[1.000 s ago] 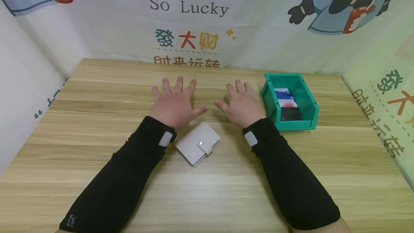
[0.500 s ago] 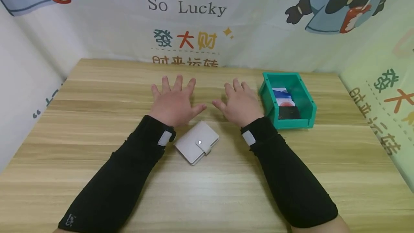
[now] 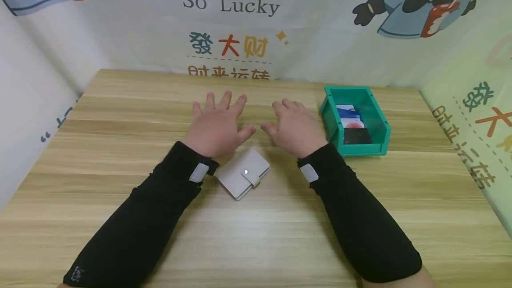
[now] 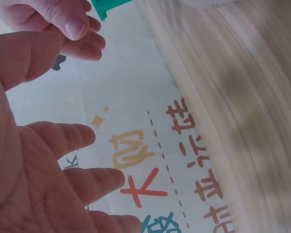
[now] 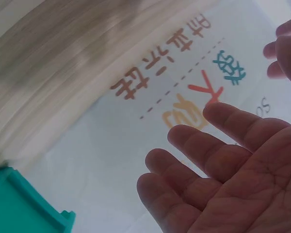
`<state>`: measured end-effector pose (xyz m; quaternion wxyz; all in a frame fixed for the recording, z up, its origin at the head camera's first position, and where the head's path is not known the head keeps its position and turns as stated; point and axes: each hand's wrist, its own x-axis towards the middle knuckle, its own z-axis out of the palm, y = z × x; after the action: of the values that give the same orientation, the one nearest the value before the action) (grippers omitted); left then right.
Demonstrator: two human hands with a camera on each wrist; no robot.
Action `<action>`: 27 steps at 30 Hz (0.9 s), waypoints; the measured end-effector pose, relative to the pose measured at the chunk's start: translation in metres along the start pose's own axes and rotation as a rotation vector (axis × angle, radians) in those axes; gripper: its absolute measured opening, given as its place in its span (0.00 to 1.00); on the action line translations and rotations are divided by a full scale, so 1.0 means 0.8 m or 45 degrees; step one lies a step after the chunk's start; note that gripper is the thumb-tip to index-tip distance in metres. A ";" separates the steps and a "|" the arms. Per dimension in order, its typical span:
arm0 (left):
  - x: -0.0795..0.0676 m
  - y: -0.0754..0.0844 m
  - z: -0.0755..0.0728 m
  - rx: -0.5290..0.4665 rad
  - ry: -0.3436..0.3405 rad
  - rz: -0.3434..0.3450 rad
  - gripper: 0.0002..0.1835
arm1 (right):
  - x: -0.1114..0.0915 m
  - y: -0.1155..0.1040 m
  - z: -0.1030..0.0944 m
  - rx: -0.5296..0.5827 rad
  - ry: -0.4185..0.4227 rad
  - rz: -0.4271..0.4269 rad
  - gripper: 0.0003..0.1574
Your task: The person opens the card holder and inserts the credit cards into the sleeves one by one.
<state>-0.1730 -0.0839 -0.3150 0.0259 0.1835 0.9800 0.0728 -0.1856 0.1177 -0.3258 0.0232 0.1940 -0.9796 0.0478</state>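
My left hand (image 3: pixel 218 128) is held palm down over the table with its fingers spread, holding nothing. To its right, my right hand (image 3: pixel 298 128) also hovers palm down, its fingers fairly straight and nothing in them. Between the wrists and nearer to me lies a closed, pale card holder (image 3: pixel 243 173) with a snap strap. Right beside my right hand stands a green bin (image 3: pixel 366 150). Inside it are several cards (image 3: pixel 352 123), white, blue and black. In the left wrist view the palm and fingers (image 4: pixel 94 182) show bare, and so do the fingers (image 5: pixel 223 150) in the right wrist view.
The wooden table (image 3: pixel 256 248) ends at a printed cloth backdrop (image 3: pixel 152 26) at the back, with cloth walls at left and right. Black sleeves (image 3: pixel 132 217) cover both forearms.
My left hand has turned slightly to the right. The right hand's fingers have come closer together and lean more to the left. Card holder and bin stay in place.
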 end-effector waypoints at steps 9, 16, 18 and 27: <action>-0.019 0.005 0.003 -0.055 -0.080 0.128 0.39 | -0.011 -0.006 -0.009 0.015 0.015 -0.042 0.40; -0.036 0.005 0.009 -0.262 -0.024 0.299 0.32 | -0.018 -0.012 -0.010 -0.015 0.048 -0.121 0.39; -0.039 0.005 0.009 -0.261 -0.059 0.316 0.30 | -0.020 -0.014 -0.010 -0.018 0.044 -0.136 0.39; -0.048 0.003 0.009 -0.300 -0.256 0.348 0.21 | -0.029 -0.014 -0.012 0.004 0.041 -0.152 0.37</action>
<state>-0.1357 -0.0949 -0.3207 0.1348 0.3170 0.9231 0.1710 -0.1598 0.1169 -0.3165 0.0413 0.2512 -0.9657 0.0511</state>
